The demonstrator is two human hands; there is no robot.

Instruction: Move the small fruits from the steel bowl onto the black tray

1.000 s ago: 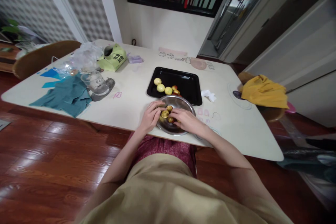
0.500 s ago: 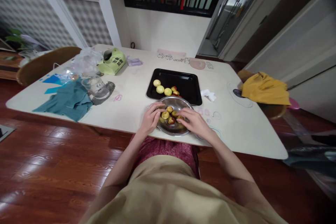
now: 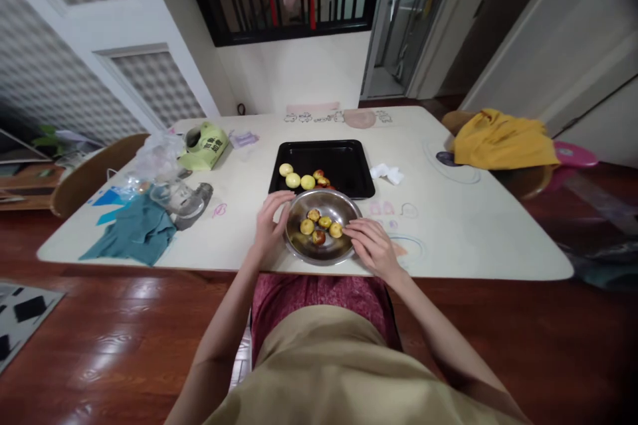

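Note:
A shiny steel bowl [image 3: 329, 254] stands at the table's near edge with several small round fruits [image 3: 307, 226] in it, yellow and red-brown, perhaps jujubes. At its left rim is my left hand [image 3: 272, 220], thumb and fingers apart, with nothing in it. My right hand [image 3: 373, 244] lies over the right rim, fingers stretched out, their tips near a yellow fruit [image 3: 335, 230] inside. Just behind the bowl, a black tray [image 3: 343, 156] carries more fruits [image 3: 293, 180], pale yellow ones on the left and red-brown ones by the bowl, which partly hides them.
Crumpled white tissue [image 3: 387, 173] lies right of the tray. On the left are a teal cloth [image 3: 134, 229], a clear plastic container [image 3: 172, 198], a green box [image 3: 205, 146] and clear plastic bags [image 3: 158, 159]. A yellow garment [image 3: 503, 139] hangs over a chair at the right.
Both hands have drawn back from the fruits inside the bowl to its rims, the left outward to the left, the right outward to the right. The camera view has shifted.

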